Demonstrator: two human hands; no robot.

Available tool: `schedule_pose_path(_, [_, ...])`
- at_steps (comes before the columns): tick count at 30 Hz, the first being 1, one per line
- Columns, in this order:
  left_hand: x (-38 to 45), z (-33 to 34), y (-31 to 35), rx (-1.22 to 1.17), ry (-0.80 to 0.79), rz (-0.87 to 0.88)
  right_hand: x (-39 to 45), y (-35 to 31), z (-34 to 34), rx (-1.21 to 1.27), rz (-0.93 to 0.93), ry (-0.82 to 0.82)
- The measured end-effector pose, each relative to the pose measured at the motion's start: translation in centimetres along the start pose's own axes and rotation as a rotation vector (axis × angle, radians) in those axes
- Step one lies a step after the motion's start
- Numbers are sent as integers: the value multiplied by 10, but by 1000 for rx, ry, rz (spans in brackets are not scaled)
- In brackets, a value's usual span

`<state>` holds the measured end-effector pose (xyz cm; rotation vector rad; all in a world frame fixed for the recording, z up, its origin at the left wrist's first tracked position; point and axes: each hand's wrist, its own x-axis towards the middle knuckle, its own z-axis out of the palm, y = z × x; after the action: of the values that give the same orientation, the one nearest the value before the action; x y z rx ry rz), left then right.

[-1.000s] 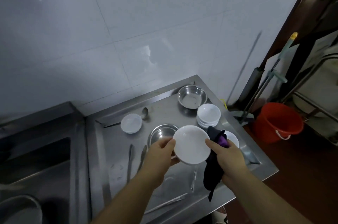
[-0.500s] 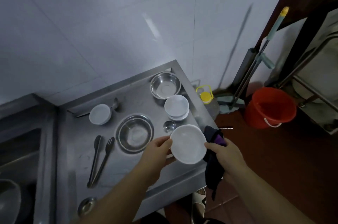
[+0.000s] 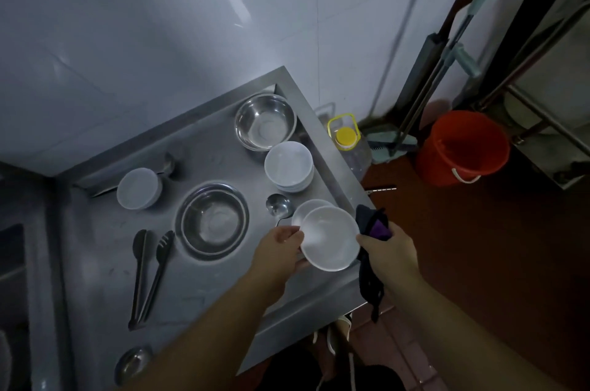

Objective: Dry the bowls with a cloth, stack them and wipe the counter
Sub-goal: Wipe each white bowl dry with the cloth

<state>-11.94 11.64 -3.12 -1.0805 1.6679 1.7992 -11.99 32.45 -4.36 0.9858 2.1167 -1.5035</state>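
My left hand (image 3: pixel 281 245) grips the white bowl (image 3: pixel 330 239) by its rim above the tabletop (image 3: pixel 223 288) edge so its face is open; my right hand (image 3: pixel 388 250) clutches the dark cloth (image 3: pixel 372 224) beside it, ready to dry.

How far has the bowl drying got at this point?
Done: a stack of white bowls stands by the counter's right edge. In hand: left hand and right hand, with the dark cloth, hold a white bowl. Left: the lone white bowl, two steel bowls, the counter wipe.
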Motion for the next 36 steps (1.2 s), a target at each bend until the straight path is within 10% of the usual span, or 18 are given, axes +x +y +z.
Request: schedule_pose_path(36, [35, -45, -6, 475, 159, 112, 8, -26, 18, -275, -222, 42])
